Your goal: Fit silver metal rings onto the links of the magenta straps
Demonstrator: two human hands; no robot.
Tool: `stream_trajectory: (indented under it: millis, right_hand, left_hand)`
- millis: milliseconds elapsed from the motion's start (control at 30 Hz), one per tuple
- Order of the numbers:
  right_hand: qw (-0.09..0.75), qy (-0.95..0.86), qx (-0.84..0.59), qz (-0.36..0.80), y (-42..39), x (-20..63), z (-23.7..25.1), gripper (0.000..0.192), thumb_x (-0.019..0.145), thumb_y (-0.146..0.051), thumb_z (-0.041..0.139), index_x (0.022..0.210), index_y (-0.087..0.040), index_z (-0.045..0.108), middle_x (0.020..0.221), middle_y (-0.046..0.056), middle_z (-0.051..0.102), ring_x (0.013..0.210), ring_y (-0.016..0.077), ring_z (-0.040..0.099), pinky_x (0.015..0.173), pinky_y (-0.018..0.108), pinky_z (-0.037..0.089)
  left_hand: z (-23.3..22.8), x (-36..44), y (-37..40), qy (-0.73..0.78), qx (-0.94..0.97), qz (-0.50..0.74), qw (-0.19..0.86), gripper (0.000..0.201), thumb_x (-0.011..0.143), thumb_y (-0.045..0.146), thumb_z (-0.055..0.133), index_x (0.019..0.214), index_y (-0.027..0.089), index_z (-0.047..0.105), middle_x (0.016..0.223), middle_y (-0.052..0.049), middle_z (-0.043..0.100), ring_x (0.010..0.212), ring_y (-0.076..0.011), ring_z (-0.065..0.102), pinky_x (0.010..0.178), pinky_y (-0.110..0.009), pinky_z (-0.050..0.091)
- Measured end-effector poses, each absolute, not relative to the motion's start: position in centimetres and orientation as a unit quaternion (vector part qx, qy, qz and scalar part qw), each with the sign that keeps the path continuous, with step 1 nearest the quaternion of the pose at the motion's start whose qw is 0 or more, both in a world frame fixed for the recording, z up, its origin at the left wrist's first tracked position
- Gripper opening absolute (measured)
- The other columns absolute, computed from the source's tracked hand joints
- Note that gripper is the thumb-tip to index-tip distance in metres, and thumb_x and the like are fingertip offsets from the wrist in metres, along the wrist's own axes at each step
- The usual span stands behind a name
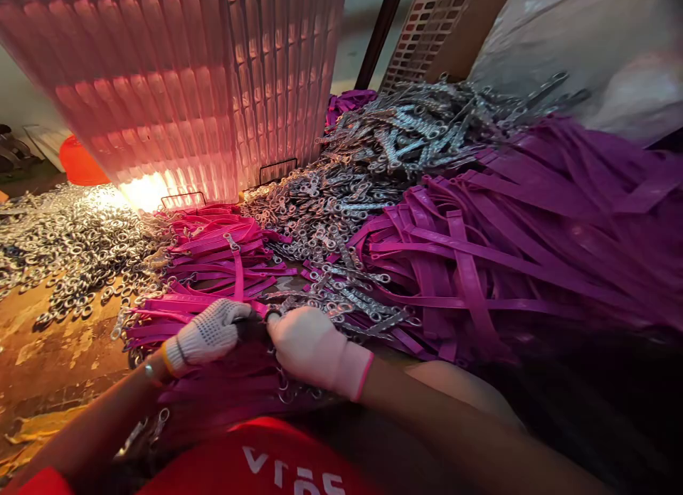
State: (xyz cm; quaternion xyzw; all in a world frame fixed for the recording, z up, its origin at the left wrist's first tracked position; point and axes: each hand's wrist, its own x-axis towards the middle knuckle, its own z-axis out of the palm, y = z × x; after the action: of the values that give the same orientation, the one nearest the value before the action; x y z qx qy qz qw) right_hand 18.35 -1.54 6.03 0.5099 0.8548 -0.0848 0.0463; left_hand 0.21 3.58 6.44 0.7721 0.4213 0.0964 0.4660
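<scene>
Worn brown tabletop w/ heaps of parts. Left hand & right hand, both gloved, fingers closed narrow on one small dark piece between them, just below pink strap pile. Purple straps right of it, metal clips behind. Piece blurred, detail unclear.

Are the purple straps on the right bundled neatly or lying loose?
Loose. The purple straps lie in a tangled heap, crossing one another at many angles, with metal clips piled beside them.
</scene>
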Motion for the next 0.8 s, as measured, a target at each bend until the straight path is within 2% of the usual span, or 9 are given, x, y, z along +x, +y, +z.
stream_trajectory:
  millis: [67, 167, 267, 333, 400, 467, 600, 733, 800]
  right_hand:
    - [0.044, 0.860, 0.501, -0.084, -1.2, 18.4, 6.0, 0.019, 0.084, -0.015, 0.047, 0.098, -0.013, 0.061, 0.076, 0.013, 0.070, 0.072, 0.0263, 0.070, 0.054, 0.028, 0.041]
    - [0.045, 0.837, 0.538, -0.085, -1.1, 18.5, 5.9, 0.019, 0.083, -0.015, 0.049, 0.097, -0.015, 0.061, 0.077, 0.012, 0.071, 0.075, 0.0253, 0.070, 0.056, 0.028, 0.041]
    - [0.054, 0.823, 0.557, -0.101, -1.4, 18.5, 6.0, 0.019, 0.082, -0.016, 0.051, 0.096, -0.015, 0.062, 0.079, 0.012, 0.071, 0.076, 0.0244, 0.069, 0.058, 0.029, 0.041]
    - [0.045, 0.829, 0.548, -0.098, -1.4, 19.0, 6.2, 0.017, 0.081, -0.018, 0.053, 0.093, -0.016, 0.065, 0.086, 0.012, 0.071, 0.083, 0.0256, 0.067, 0.065, 0.031, 0.043]
    - [0.023, 0.832, 0.548, -0.080, -0.6, 20.5, 6.3, 0.016, 0.081, -0.021, 0.055, 0.091, -0.016, 0.067, 0.096, 0.013, 0.070, 0.091, 0.0267, 0.064, 0.074, 0.033, 0.043]
    - [0.000, 0.807, 0.588, -0.055, 1.3, 23.1, 6.2, 0.019, 0.085, -0.024, 0.053, 0.094, -0.016, 0.068, 0.102, 0.014, 0.069, 0.096, 0.0256, 0.061, 0.079, 0.032, 0.042]
    - [-0.018, 0.634, 0.773, 0.013, 7.2, 29.1, 4.4, 0.025, 0.089, -0.023, 0.048, 0.104, -0.016, 0.068, 0.102, 0.013, 0.070, 0.094, 0.0234, 0.063, 0.073, 0.029, 0.041]
    - [-0.016, 0.590, 0.807, 0.028, 11.5, 31.5, 2.1, 0.029, 0.087, -0.016, 0.047, 0.107, -0.007, 0.066, 0.104, 0.021, 0.068, 0.093, 0.0270, 0.064, 0.069, 0.031, 0.041]
    - [-0.020, 0.586, 0.809, 0.026, 12.0, 31.4, 1.3, 0.030, 0.087, -0.015, 0.045, 0.107, -0.006, 0.066, 0.104, 0.022, 0.068, 0.092, 0.0278, 0.065, 0.068, 0.032, 0.041]
  left_hand:
    - [8.4, -2.5, 4.6, 0.434, 0.781, 0.084, 0.442, 0.021, 0.077, 0.023, 0.058, 0.086, 0.016, 0.075, 0.086, -0.005, 0.074, 0.075, -0.0168, 0.063, 0.072, -0.024, 0.049]
    - [11.4, -7.9, 5.5, 0.555, 0.755, 0.116, 0.329, 0.023, 0.075, 0.034, 0.063, 0.080, 0.016, 0.076, 0.075, -0.004, 0.074, 0.064, -0.0166, 0.061, 0.059, -0.021, 0.047]
    - [12.7, -12.1, 5.3, 0.643, 0.714, 0.122, 0.248, 0.028, 0.074, 0.035, 0.066, 0.094, 0.020, 0.077, 0.069, 0.001, 0.072, 0.057, -0.0140, 0.056, 0.052, -0.017, 0.043]
    - [12.2, -12.8, 4.5, 0.676, 0.681, 0.143, 0.244, 0.033, 0.075, 0.030, 0.066, 0.105, 0.022, 0.075, 0.072, 0.002, 0.072, 0.057, -0.0126, 0.056, 0.051, -0.016, 0.043]
    - [11.0, -11.7, 3.6, 0.693, 0.615, 0.193, 0.323, 0.037, 0.075, 0.027, 0.065, 0.111, 0.021, 0.071, 0.076, 0.000, 0.072, 0.055, -0.0113, 0.055, 0.049, -0.016, 0.042]
    - [9.6, -9.2, 2.9, 0.676, 0.515, 0.262, 0.457, 0.038, 0.075, 0.032, 0.068, 0.110, 0.018, 0.069, 0.075, -0.002, 0.068, 0.049, -0.0084, 0.050, 0.042, -0.015, 0.037]
    - [7.7, -2.7, 2.7, 0.525, 0.392, 0.303, 0.693, 0.041, 0.073, 0.042, 0.075, 0.103, 0.015, 0.067, 0.057, 0.004, 0.051, 0.035, -0.0018, 0.030, 0.033, -0.013, 0.020]
    - [6.2, 2.2, 3.7, 0.417, 0.339, 0.236, 0.810, 0.043, 0.076, 0.037, 0.072, 0.113, 0.016, 0.066, 0.063, 0.002, 0.055, 0.037, -0.0022, 0.035, 0.032, -0.014, 0.019]
    - [5.4, 3.5, 4.4, 0.389, 0.338, 0.218, 0.829, 0.042, 0.078, 0.038, 0.068, 0.116, 0.017, 0.066, 0.066, 0.001, 0.056, 0.038, -0.0019, 0.034, 0.033, -0.014, 0.019]
